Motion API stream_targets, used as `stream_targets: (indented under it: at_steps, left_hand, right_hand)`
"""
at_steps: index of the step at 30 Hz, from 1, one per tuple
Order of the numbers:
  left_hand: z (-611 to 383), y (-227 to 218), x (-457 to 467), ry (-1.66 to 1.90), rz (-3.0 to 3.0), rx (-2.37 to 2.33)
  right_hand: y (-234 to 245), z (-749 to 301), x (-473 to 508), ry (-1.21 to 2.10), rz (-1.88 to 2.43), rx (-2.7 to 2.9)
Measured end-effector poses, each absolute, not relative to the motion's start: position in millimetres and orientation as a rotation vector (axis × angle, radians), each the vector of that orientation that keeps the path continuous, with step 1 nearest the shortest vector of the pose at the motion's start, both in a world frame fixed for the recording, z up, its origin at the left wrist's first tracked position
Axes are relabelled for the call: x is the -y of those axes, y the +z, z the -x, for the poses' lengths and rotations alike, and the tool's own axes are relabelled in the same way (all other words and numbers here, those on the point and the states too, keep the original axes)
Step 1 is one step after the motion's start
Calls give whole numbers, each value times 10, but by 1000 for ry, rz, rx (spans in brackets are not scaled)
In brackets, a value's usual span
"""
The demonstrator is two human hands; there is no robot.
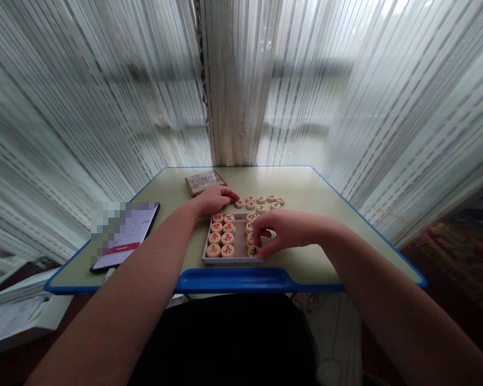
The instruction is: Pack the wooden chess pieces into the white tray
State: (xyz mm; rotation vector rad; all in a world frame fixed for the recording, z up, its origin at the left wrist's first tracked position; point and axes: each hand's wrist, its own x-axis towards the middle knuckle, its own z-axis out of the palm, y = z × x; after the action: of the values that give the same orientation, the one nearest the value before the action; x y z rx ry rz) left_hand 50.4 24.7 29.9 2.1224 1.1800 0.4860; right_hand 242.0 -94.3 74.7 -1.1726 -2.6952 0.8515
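Note:
A shallow white box [241, 259] stands near the table's front edge. Two columns of round wooden Chinese chess pieces with red characters [227, 239] fill its left side. Pieces with black characters [251, 217] form a column on the right, partly covered by my right hand [274, 230]. That hand's thumb and finger are closed about a black-character Chinese chess piece [254, 251] in the box's front right corner. Beyond the box, my left hand [215, 199] has its fingers stretched out, their tips at a loose piece [240, 203]. Whether they touch it is hard to tell.
Several loose pieces [261, 199] lie on the table behind the box. A brown box lid with printed writing [203, 181] rests farther back. On the left is a tablet [124, 241] with a lit screen. A blue tray edge [235, 280] runs along the table front; striped curtains [241, 80] hang behind.

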Motion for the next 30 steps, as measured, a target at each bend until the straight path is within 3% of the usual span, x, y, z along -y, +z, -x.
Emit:
stream_targets:
  at_steps: [30]
  left_hand:
    - [-515, 307, -251, 483, -2168, -1200]
  right_hand:
    - [731, -2424, 936, 945, 1153, 2756]
